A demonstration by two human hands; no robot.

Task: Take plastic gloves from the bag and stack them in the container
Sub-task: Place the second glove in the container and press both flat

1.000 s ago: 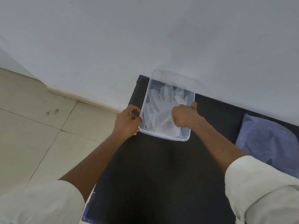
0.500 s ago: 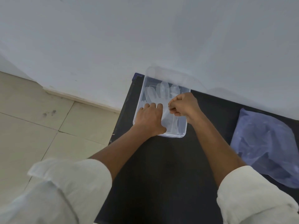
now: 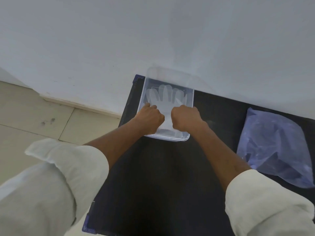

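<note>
Currently both hands work inside the clear container, which sits at the far left corner of the black desk, close against the white wall. The left hand is curled into a loose fist, knuckles up, with its fingers folded down onto the left part of the gloves. The right hand is curled the same way just beside it, fingers tucked under and pressed onto the right part of the gloves. A narrow gap separates the two fists. Each grip is closed, but the fingertips are hidden under the hands, so whether they pinch the plastic or only press on it cannot be told.

The gloves lie flat in the container as a pale, see-through stack, finger shapes pointing toward the wall, cuff end toward the near rim between the wrists.

Both forearms reach forward from rolled cream sleeves and converge toward the container; the left forearm crosses the desk's left edge, and the right forearm runs over the desk surface.

The blue plastic bag lies on the desk to the right, well apart from the container and untouched by either hand. Beige floor tiles show to the left of the desk.
</note>
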